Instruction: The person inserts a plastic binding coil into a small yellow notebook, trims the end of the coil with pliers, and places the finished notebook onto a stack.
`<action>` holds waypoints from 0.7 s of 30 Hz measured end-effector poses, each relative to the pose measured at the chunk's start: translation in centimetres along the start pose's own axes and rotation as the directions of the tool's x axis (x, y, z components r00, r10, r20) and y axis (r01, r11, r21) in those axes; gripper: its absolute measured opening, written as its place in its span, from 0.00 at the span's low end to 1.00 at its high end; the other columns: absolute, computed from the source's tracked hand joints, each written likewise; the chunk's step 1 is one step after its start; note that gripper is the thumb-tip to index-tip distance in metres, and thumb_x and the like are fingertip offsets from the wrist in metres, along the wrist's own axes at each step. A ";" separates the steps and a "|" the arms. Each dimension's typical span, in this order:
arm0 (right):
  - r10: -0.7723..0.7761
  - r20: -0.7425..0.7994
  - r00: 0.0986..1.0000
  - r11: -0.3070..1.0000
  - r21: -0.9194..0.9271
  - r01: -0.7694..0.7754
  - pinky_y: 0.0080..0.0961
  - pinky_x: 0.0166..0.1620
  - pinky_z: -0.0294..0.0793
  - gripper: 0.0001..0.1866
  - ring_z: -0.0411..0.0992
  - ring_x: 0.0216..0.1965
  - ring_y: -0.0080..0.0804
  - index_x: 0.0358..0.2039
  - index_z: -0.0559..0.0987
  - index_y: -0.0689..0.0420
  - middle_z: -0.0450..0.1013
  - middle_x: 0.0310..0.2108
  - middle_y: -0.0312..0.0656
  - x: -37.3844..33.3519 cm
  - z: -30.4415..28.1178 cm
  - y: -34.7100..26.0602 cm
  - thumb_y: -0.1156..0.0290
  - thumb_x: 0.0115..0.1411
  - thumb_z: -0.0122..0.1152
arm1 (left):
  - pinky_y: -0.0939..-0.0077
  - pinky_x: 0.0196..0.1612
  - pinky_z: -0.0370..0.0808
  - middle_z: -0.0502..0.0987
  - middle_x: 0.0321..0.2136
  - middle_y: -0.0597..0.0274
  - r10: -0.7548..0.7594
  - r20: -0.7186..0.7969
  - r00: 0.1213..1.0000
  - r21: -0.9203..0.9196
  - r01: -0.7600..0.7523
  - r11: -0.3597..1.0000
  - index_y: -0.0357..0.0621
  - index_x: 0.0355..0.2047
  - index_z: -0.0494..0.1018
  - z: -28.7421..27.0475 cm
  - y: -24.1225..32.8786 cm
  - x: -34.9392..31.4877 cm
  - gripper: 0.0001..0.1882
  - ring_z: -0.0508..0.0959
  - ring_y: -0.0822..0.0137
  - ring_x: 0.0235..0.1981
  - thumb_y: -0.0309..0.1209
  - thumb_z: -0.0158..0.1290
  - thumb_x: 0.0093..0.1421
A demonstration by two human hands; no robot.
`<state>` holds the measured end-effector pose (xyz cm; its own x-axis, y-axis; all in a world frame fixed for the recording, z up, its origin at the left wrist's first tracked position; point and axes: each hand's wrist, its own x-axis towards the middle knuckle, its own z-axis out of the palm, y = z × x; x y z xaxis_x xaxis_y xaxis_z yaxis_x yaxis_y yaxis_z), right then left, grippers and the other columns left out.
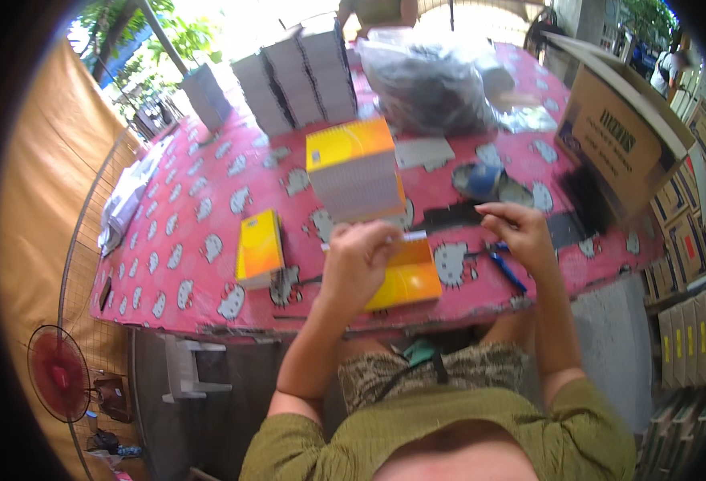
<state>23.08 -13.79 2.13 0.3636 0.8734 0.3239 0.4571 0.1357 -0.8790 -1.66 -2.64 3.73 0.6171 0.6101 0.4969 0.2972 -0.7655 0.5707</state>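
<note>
My left hand [359, 255] is closed above a yellow and orange notebook [407, 276] lying near the table's front edge. What its fingers hold, if anything, is hidden. To the right, my right hand [519, 232] is raised over the table with thumb and forefinger drawn together. Anything between those fingertips is too small to make out. Just below that hand lies a blue-handled hand tool [507, 268], perhaps pliers. A tall stack of similar notebooks [356, 172] stands beyond my left hand, and a shorter pile [260, 248] sits to its left.
The table [200, 260] has a pink patterned cover. Tall stacks of paper blocks [297, 80], a filled clear plastic bag [425, 84] and a blue sandal-like object [481, 180] lie farther back. An open carton [621, 132] stands at right. A red fan [58, 373] is at lower left.
</note>
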 end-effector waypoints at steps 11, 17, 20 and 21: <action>-0.166 0.116 0.979 0.983 -0.057 0.174 0.19 0.29 0.69 0.12 0.71 0.27 0.21 0.38 0.82 0.57 0.74 0.29 0.36 -1.8 3.1 -3.0 0.76 0.50 0.67 | 0.72 0.44 0.66 0.82 0.29 0.64 0.074 -0.064 0.995 0.040 -0.072 0.997 0.46 0.30 0.81 1.8 1.4 -1.5 0.07 0.78 0.67 0.32 0.32 0.63 0.50; 0.005 0.195 0.981 0.995 0.096 -0.024 0.20 0.31 0.71 0.10 0.73 0.27 0.20 0.36 0.82 0.59 0.78 0.28 0.39 -1.2 3.5 -2.3 0.76 0.51 0.66 | 0.64 0.52 0.57 0.80 0.26 0.72 0.139 -0.197 0.971 0.203 -0.098 0.974 0.50 0.28 0.80 2.8 1.7 -2.0 0.04 0.76 0.67 0.39 0.33 0.61 0.52; -0.060 0.260 0.964 0.992 0.121 0.029 0.20 0.32 0.72 0.08 0.74 0.27 0.22 0.35 0.81 0.61 0.78 0.27 0.41 -0.7 3.6 -2.4 0.76 0.52 0.65 | 0.70 0.50 0.61 0.80 0.27 0.70 0.097 -0.238 0.966 0.274 -0.029 0.961 0.49 0.29 0.82 3.0 2.3 -2.4 0.06 0.75 0.66 0.39 0.33 0.63 0.50; -0.102 0.287 0.953 0.991 0.112 0.073 0.20 0.32 0.72 0.08 0.74 0.27 0.22 0.34 0.81 0.62 0.78 0.27 0.42 -0.5 3.5 -2.7 0.76 0.52 0.65 | 0.71 0.50 0.61 0.80 0.27 0.70 0.082 -0.252 0.964 0.259 -0.014 0.966 0.49 0.29 0.82 3.1 2.3 -2.4 0.06 0.75 0.66 0.38 0.33 0.63 0.50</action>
<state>18.83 -12.98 3.14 0.0672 0.9522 0.2981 0.3889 0.2501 -0.8867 -0.26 -6.52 1.82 0.4362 0.5772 0.6904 0.4668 -0.8010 0.3748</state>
